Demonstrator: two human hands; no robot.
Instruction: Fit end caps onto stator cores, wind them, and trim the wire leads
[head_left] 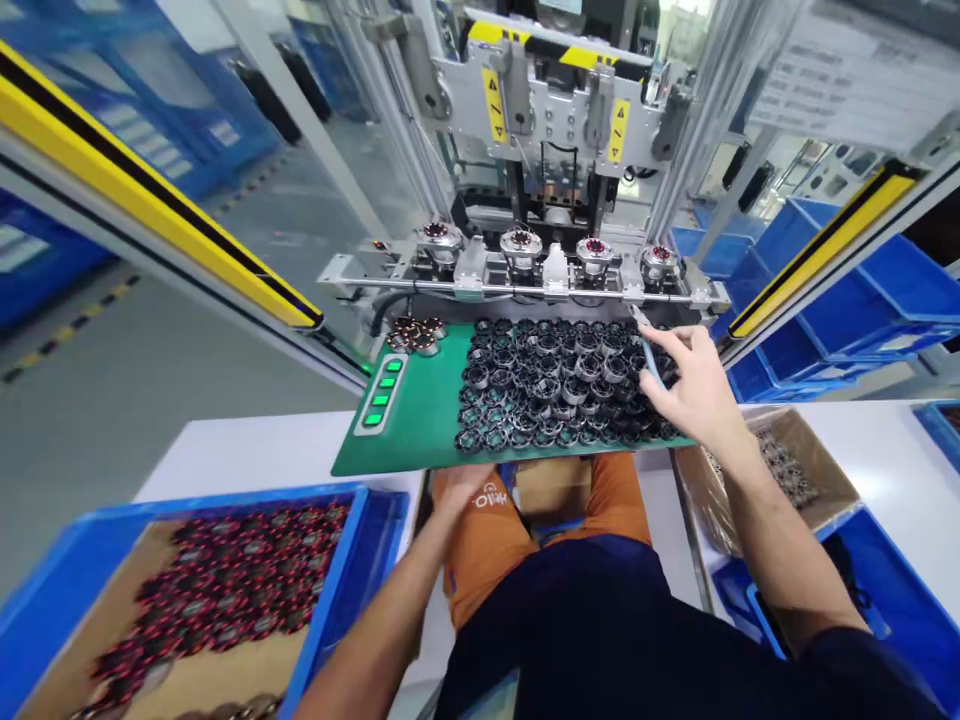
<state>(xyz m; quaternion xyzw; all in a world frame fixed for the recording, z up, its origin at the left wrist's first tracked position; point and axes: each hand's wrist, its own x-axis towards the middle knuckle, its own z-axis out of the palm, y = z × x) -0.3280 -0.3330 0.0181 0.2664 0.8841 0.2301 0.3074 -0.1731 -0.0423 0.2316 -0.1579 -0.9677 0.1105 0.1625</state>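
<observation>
My right hand (691, 388) is closed round a tool with a light blue handle and a metal tip, which looks like a pair of pliers (651, 362). Its tip points toward the machine's front rail, above the right part of the black ring-shaped parts (555, 380), which stand in close rows on a green mat (427, 410). My left hand (461, 482) is low by my thigh at the mat's front edge, its fingers hidden. A small pile of copper-wound parts (415, 335) sits at the mat's back left corner.
Behind the mat, a machine carries several round fixtures (520, 250) holding wound parts. Green-lit buttons (382, 393) lie at left. Yellow-and-black posts (157, 190) flank the station. A blue bin (352, 560) of red-black parts is at left, a lined carton (814, 470) at right.
</observation>
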